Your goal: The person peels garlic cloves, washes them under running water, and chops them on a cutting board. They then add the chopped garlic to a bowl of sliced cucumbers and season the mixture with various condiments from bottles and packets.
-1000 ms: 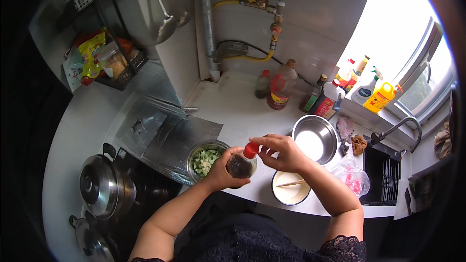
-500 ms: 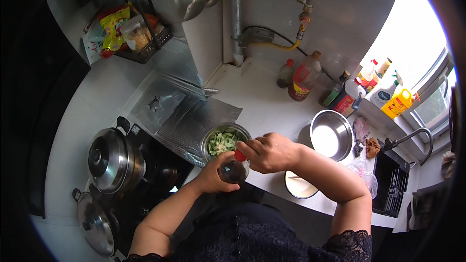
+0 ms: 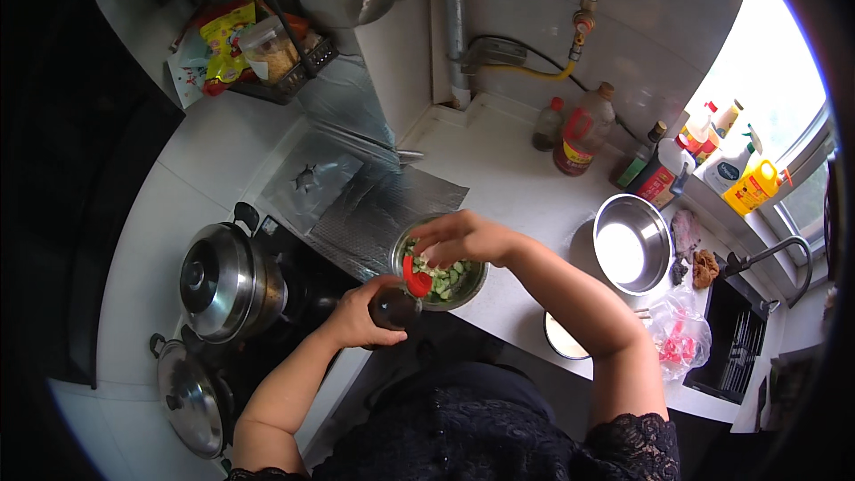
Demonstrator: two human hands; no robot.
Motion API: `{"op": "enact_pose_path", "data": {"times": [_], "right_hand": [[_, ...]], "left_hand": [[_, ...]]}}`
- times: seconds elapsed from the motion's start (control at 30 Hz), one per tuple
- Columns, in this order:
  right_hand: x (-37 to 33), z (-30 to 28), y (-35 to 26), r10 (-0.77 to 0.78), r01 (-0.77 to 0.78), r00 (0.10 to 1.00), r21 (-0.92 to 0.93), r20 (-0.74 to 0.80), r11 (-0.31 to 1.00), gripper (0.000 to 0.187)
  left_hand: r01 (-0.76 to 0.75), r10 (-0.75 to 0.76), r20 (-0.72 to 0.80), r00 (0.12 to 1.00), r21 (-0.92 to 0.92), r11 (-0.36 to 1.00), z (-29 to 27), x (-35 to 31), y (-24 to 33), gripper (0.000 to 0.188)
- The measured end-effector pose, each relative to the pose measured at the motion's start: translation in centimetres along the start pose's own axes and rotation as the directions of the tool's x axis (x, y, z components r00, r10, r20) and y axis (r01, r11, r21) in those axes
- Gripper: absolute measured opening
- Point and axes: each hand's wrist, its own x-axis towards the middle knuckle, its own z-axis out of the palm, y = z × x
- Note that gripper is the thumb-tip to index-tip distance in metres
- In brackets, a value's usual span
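Note:
My left hand (image 3: 363,313) is wrapped round a dark glass bottle (image 3: 394,309), which leans toward a metal bowl (image 3: 484,283). At the bottle's mouth sits a red cap (image 3: 416,277), over the bowl's near left side. Chopped green vegetable pieces (image 3: 450,278) with pale bits lie in the bowl. My right hand (image 3: 468,238) hovers above the bowl's far side, palm down with its fingers stretched out, close to the red cap. Nothing shows in its grasp, though its fingertips partly cover the food.
To the left, two lidded steel pots (image 3: 216,283) stand on the stove. Rightward on the counter are an empty steel basin (image 3: 655,281), a white bowl (image 3: 564,336), a plastic bag (image 3: 681,338) and the sink (image 3: 735,347). Several bottles (image 3: 583,134) line the back; foil (image 3: 383,214) covers the corner.
My right hand has left its pinch on the red cap and spread over the bowl. The bottle has shifted and tipped, so its red top now points toward the bowl.

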Motion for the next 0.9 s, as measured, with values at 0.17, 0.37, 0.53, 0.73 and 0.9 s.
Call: {"op": "enact_pose_path", "data": {"times": [0.17, 0.37, 0.53, 0.73, 0.9], "right_hand": [[-4.0, -1.5, 4.9, 0.108, 0.106, 0.705, 0.255, -0.700, 0.961, 0.030], [-7.4, -0.9, 13.1, 0.337, 0.112, 0.633, 0.513, -0.697, 0.851, 0.023], [-7.5, 0.7, 14.8, 0.406, 0.059, 0.631, 0.563, -0.661, 0.824, 0.023], [-7.9, 0.7, 15.3, 0.399, 0.066, 0.645, 0.568, -0.651, 0.820, 0.022], [-8.1, 0.7, 14.9, 0.390, 0.071, 0.649, 0.562, -0.653, 0.824, 0.021]], "left_hand": [[0.109, -0.077, -0.159, 0.984, 0.198, 0.974, -0.9, 0.1, -3.3, 0.086], [0.179, -0.112, -0.217, 0.970, 0.319, 0.930, -0.8, 1.1, -5.6, 0.084], [0.243, -0.168, -0.228, 0.959, 0.361, 0.900, -0.4, 1.7, -5.8, 0.084], [0.273, -0.196, -0.218, 0.956, 0.413, 0.869, -0.1, 2.3, -5.5, 0.084], [0.302, -0.231, -0.208, 0.950, 0.446, 0.842, 0.1, 2.8, -5.3, 0.081]]}}
